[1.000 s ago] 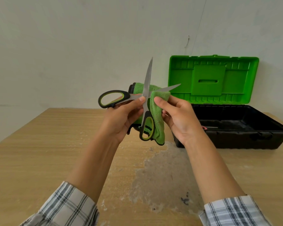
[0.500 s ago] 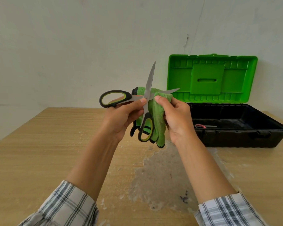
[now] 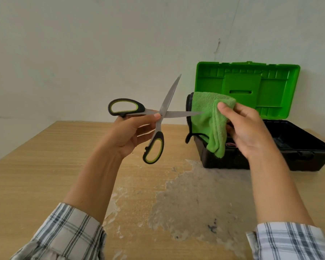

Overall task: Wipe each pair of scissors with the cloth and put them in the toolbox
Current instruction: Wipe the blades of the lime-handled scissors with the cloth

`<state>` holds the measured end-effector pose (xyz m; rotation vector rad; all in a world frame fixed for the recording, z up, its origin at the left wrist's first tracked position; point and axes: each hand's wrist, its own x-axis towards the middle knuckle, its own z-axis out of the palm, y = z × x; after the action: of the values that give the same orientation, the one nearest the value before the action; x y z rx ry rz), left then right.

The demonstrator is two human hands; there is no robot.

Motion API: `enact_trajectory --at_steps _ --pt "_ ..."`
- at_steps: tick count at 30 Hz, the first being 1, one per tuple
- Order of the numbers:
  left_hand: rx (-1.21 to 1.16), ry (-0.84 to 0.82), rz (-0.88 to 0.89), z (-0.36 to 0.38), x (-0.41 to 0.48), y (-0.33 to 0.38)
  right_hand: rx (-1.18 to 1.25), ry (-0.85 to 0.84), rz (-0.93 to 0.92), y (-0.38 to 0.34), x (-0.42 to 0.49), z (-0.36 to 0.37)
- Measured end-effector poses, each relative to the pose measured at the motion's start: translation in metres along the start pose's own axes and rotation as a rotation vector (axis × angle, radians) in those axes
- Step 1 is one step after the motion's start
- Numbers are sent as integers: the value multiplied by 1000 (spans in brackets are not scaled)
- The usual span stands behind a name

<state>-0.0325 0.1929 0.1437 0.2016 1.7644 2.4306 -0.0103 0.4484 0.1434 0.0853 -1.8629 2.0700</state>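
- Left hand (image 3: pixel 131 132) pinches open scissors (image 3: pixel 169 102) at the pivot, above worktop (image 3: pixel 45 166).
- Right hand (image 3: pixel 250 132) grips cloth (image 3: pixel 208 117) by the level blade's tip, before toolbox (image 3: pixel 223 162).
- Recommended: wipe pivot to tip, fingers off edges.

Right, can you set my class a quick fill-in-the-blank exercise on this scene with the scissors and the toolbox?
1. The left hand holds the scissors, whose blades are ____ (open/closed).
2. The right hand holds a cloth coloured ____.
3. The toolbox has a green lid and a ____ base.

Missing words: open; green; black.
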Motion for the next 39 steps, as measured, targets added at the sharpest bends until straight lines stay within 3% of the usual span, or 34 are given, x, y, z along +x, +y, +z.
enact_trajectory --at_steps 5,15,22,30,39 --pt "69 -40 -21 -3 1 1 -194 -90 -73 -10 -1 -9" --pt "129 -74 58 2 3 -8 -470 -403 -29 -9 -14 22" --pt "169 -6 146 3 5 -7 -679 -336 -156 -7 -13 28" --pt "252 7 181 3 4 -7 -485 -192 -155 -8 -11 20" --pt "254 17 209 11 5 -13 -565 -186 -242 0 -14 47"
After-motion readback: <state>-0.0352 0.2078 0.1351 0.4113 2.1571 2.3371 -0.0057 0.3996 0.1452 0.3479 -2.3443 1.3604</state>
